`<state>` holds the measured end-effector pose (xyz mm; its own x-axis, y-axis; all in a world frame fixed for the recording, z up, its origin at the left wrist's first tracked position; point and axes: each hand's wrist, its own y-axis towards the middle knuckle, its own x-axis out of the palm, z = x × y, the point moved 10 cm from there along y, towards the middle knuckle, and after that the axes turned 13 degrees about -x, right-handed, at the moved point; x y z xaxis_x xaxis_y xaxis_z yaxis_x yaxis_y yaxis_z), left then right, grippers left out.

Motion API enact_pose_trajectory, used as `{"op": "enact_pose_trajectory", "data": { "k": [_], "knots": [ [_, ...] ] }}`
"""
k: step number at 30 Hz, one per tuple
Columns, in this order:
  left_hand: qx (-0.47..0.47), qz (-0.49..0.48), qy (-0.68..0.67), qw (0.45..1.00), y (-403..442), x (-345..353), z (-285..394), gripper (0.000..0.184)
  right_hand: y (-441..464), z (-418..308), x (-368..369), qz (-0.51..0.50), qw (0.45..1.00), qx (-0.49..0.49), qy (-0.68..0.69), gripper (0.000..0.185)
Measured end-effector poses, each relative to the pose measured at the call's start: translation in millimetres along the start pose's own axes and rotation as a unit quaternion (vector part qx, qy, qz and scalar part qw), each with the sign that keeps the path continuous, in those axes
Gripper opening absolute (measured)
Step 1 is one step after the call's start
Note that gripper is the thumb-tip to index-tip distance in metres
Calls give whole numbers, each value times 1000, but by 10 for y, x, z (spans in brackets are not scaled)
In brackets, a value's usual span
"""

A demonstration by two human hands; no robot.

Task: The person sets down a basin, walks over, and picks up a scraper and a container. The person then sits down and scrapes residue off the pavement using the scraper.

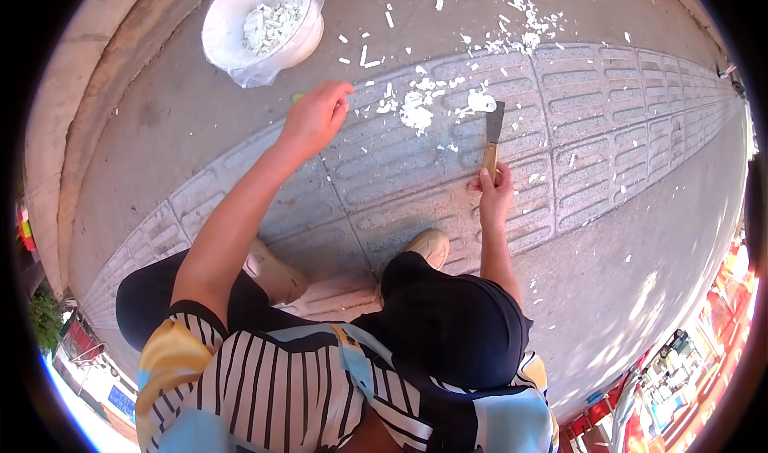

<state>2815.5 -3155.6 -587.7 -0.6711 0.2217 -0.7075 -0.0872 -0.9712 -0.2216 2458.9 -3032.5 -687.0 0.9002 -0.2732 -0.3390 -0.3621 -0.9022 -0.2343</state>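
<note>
In the head view my right hand [494, 195] grips the wooden handle of a putty knife [494, 133], its dark flat blade pointing away from me. Just beyond the blade tip lies a clump of white flakes [482, 102]. My left hand [318, 117] hovers over the paving with its fingers curled together; whether something small is in them is hidden. A larger pile of white chips [416, 113] lies to the right of that hand. Up and to its left stands a white bucket [312, 41] lined with clear plastic, holding white chips [272, 27].
Ridged paving tiles [448, 213] run across the ground, with more white fragments [528, 29] scattered at the back. A raised kerb [88, 77] borders the left side. My shoes [430, 247] are on the tiles below my hands. Red and white items [688, 373] appear at the lower right edge.
</note>
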Motion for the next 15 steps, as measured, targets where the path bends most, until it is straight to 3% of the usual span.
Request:
{"op": "enact_pose_trajectory", "data": {
  "k": [5,10,15],
  "knots": [
    [-10,-6,0,1000,8,18,-55,19,-180,-186,314,-61,996,-30,-60,25],
    [-42,-17,24,999,-36,143,-212,22,-43,-195,212,-20,996,-63,-61,25],
    [-22,-45,34,998,-94,457,-317,40,160,-241,289,-45,988,-71,-133,25]
  ]
}}
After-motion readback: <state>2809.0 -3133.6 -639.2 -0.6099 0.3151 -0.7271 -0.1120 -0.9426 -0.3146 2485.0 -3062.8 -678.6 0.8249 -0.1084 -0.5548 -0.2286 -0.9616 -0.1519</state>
